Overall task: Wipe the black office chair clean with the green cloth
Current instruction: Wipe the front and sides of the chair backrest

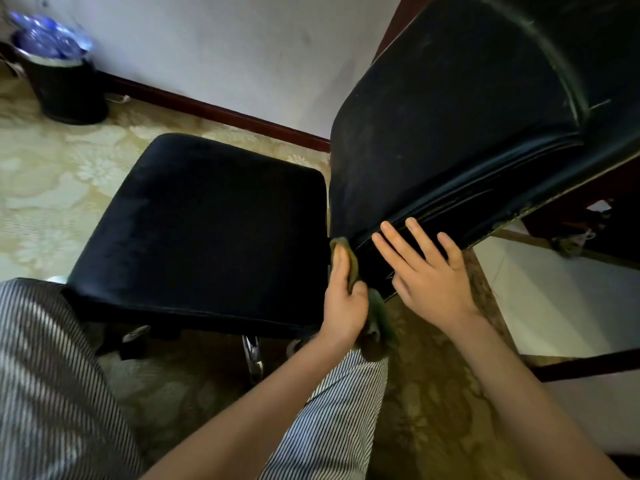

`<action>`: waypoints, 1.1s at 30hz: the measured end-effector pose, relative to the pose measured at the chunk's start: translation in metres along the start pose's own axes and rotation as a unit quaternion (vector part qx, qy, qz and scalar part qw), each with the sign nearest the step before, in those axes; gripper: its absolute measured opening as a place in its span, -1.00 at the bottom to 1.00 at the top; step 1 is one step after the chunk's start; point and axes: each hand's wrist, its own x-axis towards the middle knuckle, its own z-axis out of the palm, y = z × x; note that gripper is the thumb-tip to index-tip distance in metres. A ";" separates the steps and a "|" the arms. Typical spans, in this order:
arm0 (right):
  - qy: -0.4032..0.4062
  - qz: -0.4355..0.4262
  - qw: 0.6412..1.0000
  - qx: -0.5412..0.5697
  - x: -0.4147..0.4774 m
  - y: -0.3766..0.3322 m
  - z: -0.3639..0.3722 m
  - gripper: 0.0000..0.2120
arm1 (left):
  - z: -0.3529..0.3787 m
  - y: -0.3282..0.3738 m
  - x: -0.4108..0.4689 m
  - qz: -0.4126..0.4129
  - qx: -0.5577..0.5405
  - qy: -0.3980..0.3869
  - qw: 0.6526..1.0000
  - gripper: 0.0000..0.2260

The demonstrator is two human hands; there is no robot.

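Left grip (344, 296) clenched green cloth (380, 315) at black office chair (450, 116) backrest edge; right grip (429, 275) flat, released, bracing. Step likely wanted firm strokes along that edge.

Indoor carpeted room; it reads as a home study or small office, cannot tell which. Cream carpet (69, 161) with a floral pattern covers the floor. Plain white wall (207, 46) meets a dark reddish skirting board (214, 110). Black waste bin (69, 95) with a blue liner stands near the wall. Black office chair (207, 220) on a chrome base. Dark wooden furniture (588, 209) at right.
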 end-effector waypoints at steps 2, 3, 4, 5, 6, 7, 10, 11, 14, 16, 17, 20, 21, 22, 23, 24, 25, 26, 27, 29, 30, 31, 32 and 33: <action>0.004 0.005 1.000 0.006 -0.001 0.000 0.001 -0.42 | 0.007 0.016 0.002 0.080 0.046 -0.024 0.995 -0.39; 0.004 0.006 1.000 0.011 -0.001 0.001 0.002 -0.42 | 0.009 0.020 0.004 0.106 0.073 -0.028 0.991 -0.38; 0.003 0.006 1.000 0.013 -0.002 0.001 0.002 -0.41 | 0.010 0.021 0.006 0.125 0.104 -0.025 0.986 -0.36; 0.000 0.005 1.000 0.013 -0.002 0.001 0.001 -0.42 | 0.009 0.020 0.008 0.138 0.134 -0.020 0.981 -0.35; -0.005 0.002 1.000 0.011 -0.002 0.002 0.000 -0.42 | 0.007 0.017 0.008 0.145 0.158 -0.016 0.977 -0.34; -0.009 0.002 1.000 0.009 -0.002 0.002 -0.001 -0.42 | 0.004 0.012 0.009 0.145 0.170 -0.016 0.975 -0.33; -0.009 0.007 1.000 0.011 -0.001 0.000 -0.001 -0.42 | -0.006 0.004 0.008 0.129 0.169 -0.027 0.977 -0.33; -0.009 0.010 1.000 0.014 0.000 -0.001 -0.001 -0.43 | -0.009 0.000 0.008 0.122 0.171 -0.026 0.977 -0.33; -0.016 0.017 0.999 0.025 0.001 -0.001 -0.003 -0.44 | -0.018 -0.013 0.006 0.086 0.183 -0.029 0.979 -0.34; -0.025 0.016 0.999 0.034 0.000 0.000 -0.006 -0.44 | -0.025 -0.024 0.005 0.032 0.165 -0.044 0.985 -0.34; -0.029 0.014 0.999 0.039 0.000 0.000 -0.007 -0.44 | -0.028 -0.029 0.006 -0.004 0.153 -0.057 0.987 -0.35; -0.041 0.011 0.997 0.069 0.000 0.000 -0.011 -0.42 | -0.040 -0.042 0.002 -0.064 0.152 -0.111 0.980 -0.38; -0.048 0.013 0.995 0.084 -0.001 -0.002 -0.013 -0.39 | -0.045 -0.045 -0.001 -0.053 0.174 -0.116 0.977 -0.37; -0.059 0.015 0.993 0.098 -0.004 -0.004 -0.015 -0.35 | -0.050 -0.046 -0.003 -0.021 0.207 -0.105 0.972 -0.35; -0.070 0.018 0.991 0.110 -0.008 -0.008 -0.017 -0.32 | -0.056 -0.045 -0.005 0.020 0.247 -0.084 0.965 -0.33; -0.082 0.019 0.989 0.121 -0.013 -0.013 -0.018 -0.30 | -0.062 -0.041 -0.006 0.074 0.291 -0.063 0.952 -0.31; -0.098 0.020 0.986 0.131 -0.019 -0.018 -0.019 -0.29 | -0.068 -0.038 -0.005 0.146 0.346 -0.050 0.926 -0.31; -0.113 0.021 0.983 0.142 -0.025 -0.023 -0.018 -0.28 | -0.073 -0.032 -0.001 0.234 0.402 -0.039 0.884 -0.33; -0.129 0.020 0.980 0.150 -0.031 -0.027 -0.018 -0.27 | -0.077 -0.027 0.005 0.321 0.452 -0.038 0.831 -0.38; -0.155 0.022 0.975 0.159 -0.037 -0.033 -0.016 -0.25 | -0.086 -0.020 0.022 0.430 0.543 -0.072 0.718 -0.47; -0.163 0.026 0.973 0.162 -0.038 -0.034 -0.015 -0.25 | -0.088 -0.017 0.032 0.458 0.583 -0.091 0.665 -0.48; -0.167 0.029 0.972 0.165 -0.038 -0.034 -0.014 -0.25 | -0.088 -0.014 0.040 0.473 0.613 -0.108 0.623 -0.48; -0.167 0.032 0.971 0.170 -0.038 -0.034 -0.013 -0.25 | -0.088 -0.011 0.046 0.481 0.632 -0.121 0.595 -0.45; -0.166 0.034 0.970 0.175 -0.038 -0.034 -0.012 -0.26 | -0.088 -0.010 0.051 0.482 0.647 -0.131 0.576 -0.38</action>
